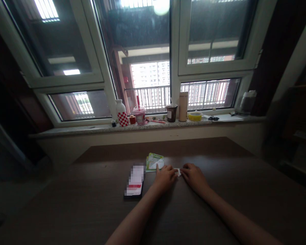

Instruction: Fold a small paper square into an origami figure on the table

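Observation:
Both of my hands rest on the dark wooden table [102, 211]. Between them is a small, crumpled-looking white piece [178, 172], too small to tell whether it is paper or something else. My left hand [165, 177] has its fingers curled and pinches the piece's left side, its thumb side partly hidden. From the other side, the curled fingers of my right hand [193, 174] close on its right edge. Just beyond my left hand lie green-and-white packets [155, 159], slightly fanned over each other. A phone [134, 181] with a lit, blurred-out screen lies left of my left wrist.
Behind the table runs a stone windowsill [102, 129]. On it stand a red-checked white bottle [121, 114], a pink drink cup [139, 115], a dark cup [171, 113], a tan flask [183, 106], yellow tape [194, 116], scissors [213, 118] and a clear jug [247, 103].

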Motion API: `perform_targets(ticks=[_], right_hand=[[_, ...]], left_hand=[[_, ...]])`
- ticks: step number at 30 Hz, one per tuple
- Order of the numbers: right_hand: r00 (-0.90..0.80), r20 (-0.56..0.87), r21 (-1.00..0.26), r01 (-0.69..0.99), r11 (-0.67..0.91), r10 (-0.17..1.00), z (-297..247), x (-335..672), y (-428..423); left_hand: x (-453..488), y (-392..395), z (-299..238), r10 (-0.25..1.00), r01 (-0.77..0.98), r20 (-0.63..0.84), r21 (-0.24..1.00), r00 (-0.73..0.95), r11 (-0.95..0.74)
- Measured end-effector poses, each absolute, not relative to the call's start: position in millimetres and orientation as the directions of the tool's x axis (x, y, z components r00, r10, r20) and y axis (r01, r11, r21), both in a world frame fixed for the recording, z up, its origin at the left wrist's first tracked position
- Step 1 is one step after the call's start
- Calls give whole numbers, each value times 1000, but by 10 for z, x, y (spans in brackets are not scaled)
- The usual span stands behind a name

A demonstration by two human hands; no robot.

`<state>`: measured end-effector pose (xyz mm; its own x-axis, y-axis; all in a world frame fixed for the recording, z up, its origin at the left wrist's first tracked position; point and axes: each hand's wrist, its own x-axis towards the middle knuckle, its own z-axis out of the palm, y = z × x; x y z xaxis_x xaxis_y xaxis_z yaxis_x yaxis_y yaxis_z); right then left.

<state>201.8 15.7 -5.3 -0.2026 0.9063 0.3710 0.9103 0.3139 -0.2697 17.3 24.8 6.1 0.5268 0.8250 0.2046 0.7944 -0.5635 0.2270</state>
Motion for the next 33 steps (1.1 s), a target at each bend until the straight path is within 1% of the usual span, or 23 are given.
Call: perform_targets(ticks=[5,20,33], right_hand=[[-196,367,-248,921,299,909,-37,2012,147],[-155,355,-240,938,249,922,-58,2005,147],[-142,346,-237,943,233,927,-59,1986,145]], left_hand=[[183,247,61,827,794,220,237,518,-560],[159,235,72,837,783,184,294,516,-548],[153,243,65,838,782,187,301,512,-545]])
